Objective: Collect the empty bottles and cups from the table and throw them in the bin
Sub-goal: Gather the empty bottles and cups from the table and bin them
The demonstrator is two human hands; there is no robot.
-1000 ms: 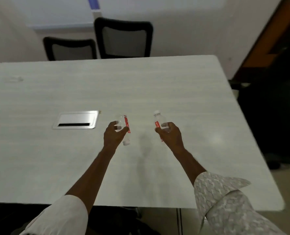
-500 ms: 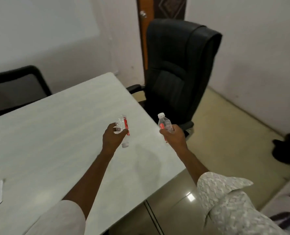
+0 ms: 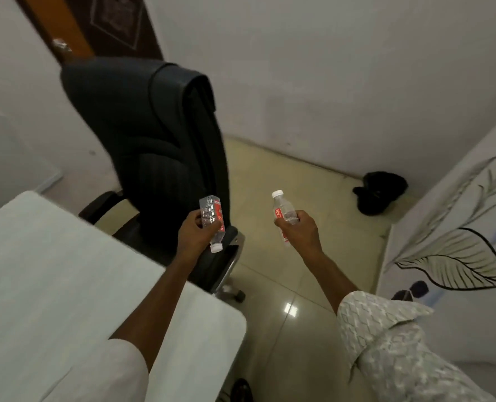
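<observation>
A small office room with white walls and a glossy cream tiled floor (image 3: 284,274) fills the view, and the rounded corner of a pale grey tabletop (image 3: 66,285) takes up the lower left.

The left hand (image 3: 193,237) is wrapped around a clear plastic water bottle (image 3: 213,221) with a red label, the grip pressed together on its body. This bottle is held upside down and a little tilted, its white cap pointing down toward the chair seat, its ribbed base uppermost. It is in the air beyond the tabletop's corner, in front of the black office chair (image 3: 153,146).

The right hand (image 3: 299,232) is pinching a second clear water bottle (image 3: 283,208), fingers and thumb pressed on its lower half so that part of the red label is hidden. This one stands nearly upright, white cap on top, held above the bare floor to the right of the chair. The two bottles are well apart, at much the same height in the view.

Both forearms are bare; a plain white sleeve covers the left upper arm and a patterned light sleeve (image 3: 392,343) the right. The high-backed chair stands just beside the tabletop's corner, with a brown wooden door (image 3: 95,24) behind it. A dark object (image 3: 380,191), too indistinct to name, lies on the floor against the far wall. A white panel (image 3: 458,242) with a black line drawing of leaves runs along the right edge.
</observation>
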